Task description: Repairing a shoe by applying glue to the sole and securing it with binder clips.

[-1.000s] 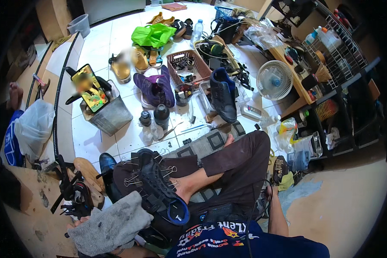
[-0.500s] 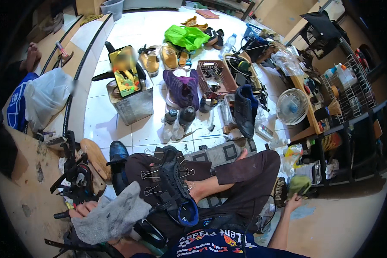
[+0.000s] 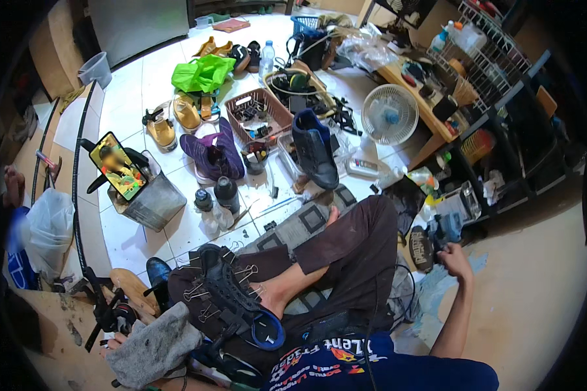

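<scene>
Shoe repair mid-way: black sneaker with metal binder clips (image 3: 225, 293) lies on the lap, clamped, untouched; left hand (image 3: 114, 340) closed on crumpled grey rag (image 3: 153, 352); right hand (image 3: 455, 259) grips blue-grey power tool (image 3: 445, 229) beside right knee

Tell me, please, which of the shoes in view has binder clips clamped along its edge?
The black shoe lying across the person's lap, with metal binder clips along its rim and a blue lining at its opening. The purple shoe and the dark blue shoe on the floor carry none.
</scene>
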`<state>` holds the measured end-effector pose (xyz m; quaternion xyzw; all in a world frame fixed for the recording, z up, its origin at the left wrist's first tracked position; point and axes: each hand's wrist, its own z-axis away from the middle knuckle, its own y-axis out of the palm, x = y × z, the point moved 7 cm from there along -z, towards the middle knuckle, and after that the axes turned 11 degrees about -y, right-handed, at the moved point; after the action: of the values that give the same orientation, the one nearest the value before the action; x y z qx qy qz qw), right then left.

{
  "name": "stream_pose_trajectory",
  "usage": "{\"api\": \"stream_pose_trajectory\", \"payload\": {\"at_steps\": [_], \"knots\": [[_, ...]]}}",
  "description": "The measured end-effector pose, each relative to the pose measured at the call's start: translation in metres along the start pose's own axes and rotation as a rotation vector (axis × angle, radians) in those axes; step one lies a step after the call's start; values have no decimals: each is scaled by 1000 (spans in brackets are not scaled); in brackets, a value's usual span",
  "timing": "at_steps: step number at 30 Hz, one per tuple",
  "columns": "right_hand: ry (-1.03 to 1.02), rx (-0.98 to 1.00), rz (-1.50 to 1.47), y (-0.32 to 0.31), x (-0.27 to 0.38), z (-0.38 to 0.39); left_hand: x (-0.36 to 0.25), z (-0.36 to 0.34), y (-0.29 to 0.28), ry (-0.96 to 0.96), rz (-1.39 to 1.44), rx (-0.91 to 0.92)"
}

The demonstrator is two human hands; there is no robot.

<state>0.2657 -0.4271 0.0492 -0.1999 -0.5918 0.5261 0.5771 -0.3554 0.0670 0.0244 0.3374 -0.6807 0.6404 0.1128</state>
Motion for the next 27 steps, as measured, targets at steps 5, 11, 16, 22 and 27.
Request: {"api": "stream_pose_trajectory", "payload": {"at_steps": [5,11,16,22,27], "knots": [[-95,-265,-572,-52,79,12,-4,-2,7,-23,17,-6],[-859,-220,-265,-5,274,-133,-8,3,-4,-55,73,-32],[-763,-171,189,107,371,-333,-5,14,-3,-87,172,-89],[-619,-63,196,202,395,-473,-12,43,-20,-29,454,-187],[-996,-189,23,179,389,-418,-37,58,-32,98,696,-244]]}}
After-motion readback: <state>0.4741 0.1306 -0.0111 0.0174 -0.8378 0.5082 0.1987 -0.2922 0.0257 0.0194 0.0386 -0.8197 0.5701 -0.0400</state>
